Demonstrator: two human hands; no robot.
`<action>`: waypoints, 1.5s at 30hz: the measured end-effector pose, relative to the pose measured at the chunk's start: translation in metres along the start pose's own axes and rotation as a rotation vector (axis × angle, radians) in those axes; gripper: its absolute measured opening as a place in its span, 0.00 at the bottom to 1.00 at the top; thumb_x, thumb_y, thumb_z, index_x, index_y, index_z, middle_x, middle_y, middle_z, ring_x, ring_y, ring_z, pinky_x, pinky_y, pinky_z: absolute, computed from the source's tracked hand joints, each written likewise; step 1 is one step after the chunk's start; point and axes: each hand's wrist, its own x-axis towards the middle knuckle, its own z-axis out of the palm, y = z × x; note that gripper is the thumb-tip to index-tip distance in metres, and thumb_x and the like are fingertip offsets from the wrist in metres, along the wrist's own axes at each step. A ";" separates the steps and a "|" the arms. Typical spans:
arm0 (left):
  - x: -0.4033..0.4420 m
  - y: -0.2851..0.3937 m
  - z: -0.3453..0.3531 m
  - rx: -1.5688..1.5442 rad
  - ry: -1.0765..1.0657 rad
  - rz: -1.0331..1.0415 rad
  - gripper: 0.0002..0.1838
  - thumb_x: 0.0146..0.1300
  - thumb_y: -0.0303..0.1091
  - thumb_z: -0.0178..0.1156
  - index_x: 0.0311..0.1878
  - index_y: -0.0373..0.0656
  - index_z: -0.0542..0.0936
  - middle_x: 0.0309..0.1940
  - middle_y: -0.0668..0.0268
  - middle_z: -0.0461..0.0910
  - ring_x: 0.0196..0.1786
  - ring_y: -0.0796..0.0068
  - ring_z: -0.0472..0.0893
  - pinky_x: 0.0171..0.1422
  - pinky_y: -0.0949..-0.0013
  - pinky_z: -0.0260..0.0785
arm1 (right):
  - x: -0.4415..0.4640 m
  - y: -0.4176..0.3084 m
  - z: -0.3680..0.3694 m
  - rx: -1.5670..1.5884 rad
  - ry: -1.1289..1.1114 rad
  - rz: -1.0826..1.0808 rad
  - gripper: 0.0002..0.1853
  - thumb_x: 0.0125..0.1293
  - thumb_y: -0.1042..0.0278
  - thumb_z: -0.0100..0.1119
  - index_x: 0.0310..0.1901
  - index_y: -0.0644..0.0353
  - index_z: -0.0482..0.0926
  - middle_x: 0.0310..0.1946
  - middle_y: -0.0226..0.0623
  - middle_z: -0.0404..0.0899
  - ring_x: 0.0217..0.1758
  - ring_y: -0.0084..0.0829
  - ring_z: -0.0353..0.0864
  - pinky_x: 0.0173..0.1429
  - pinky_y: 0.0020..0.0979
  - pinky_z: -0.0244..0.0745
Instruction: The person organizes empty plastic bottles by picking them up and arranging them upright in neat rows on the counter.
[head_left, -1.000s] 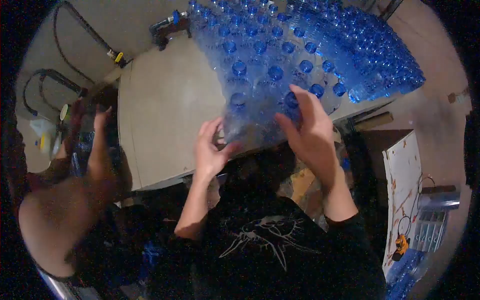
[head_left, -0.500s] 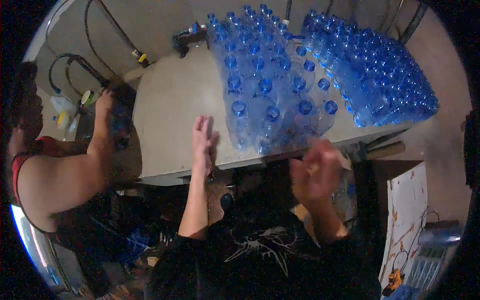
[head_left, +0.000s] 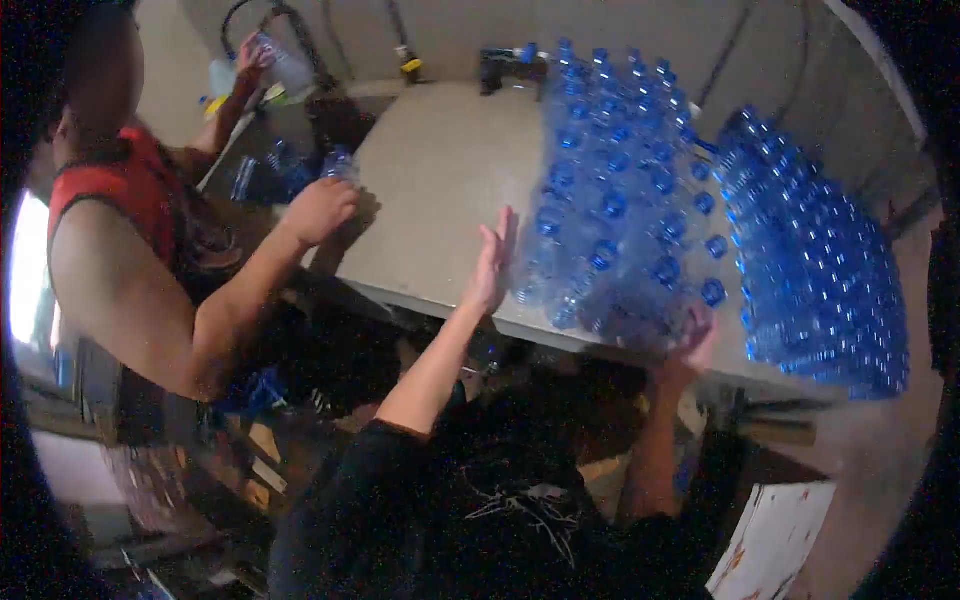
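- Landmark: the bottle group [head_left: 615, 205], made up of clear blue-tinted bottles with blue caps, standing upright in close rows. All positions below refer to it, as seen by the wearer.
- Supporting surface: the pale table [head_left: 440, 190] lies under the bottle group and extends to its left. The group's front row stands near the front edge.
- Left hand [head_left: 490, 268]: located just beside the front left corner of the bottle group. Fingers are straight and extended upward, palm turned toward the bottles. Contact cannot be determined.
- Right hand [head_left: 693, 343]: located at the front right corner of the bottle group. The hand is blurred; finger state and contact cannot be determined.
- Bottle pack [head_left: 825, 270]: a 2nd, denser set of blue bottles, positioned right of the bottle group, near it.
- Valve [head_left: 510, 70]: mounted left of the rear of the bottle group.
- Co-worker [head_left: 140, 240]: positioned well left of the bottle group. The far hand [head_left: 253, 58] grips a raised bottle [head_left: 288, 68]; the near hand [head_left: 322, 210] is at another bottle [head_left: 340, 162].
- White panel [head_left: 775, 535]: located in front of the bottle group, toward the right, below table level.
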 end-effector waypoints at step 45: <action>-0.029 0.093 -0.042 1.157 0.068 0.207 0.41 0.39 0.42 0.80 0.60 0.44 0.73 0.54 0.57 0.79 0.58 0.58 0.78 0.62 0.60 0.71 | 0.073 -0.261 0.324 -0.692 -1.588 -0.993 0.28 0.59 0.74 0.64 0.62 0.61 0.70 0.59 0.53 0.72 0.62 0.53 0.71 0.67 0.44 0.67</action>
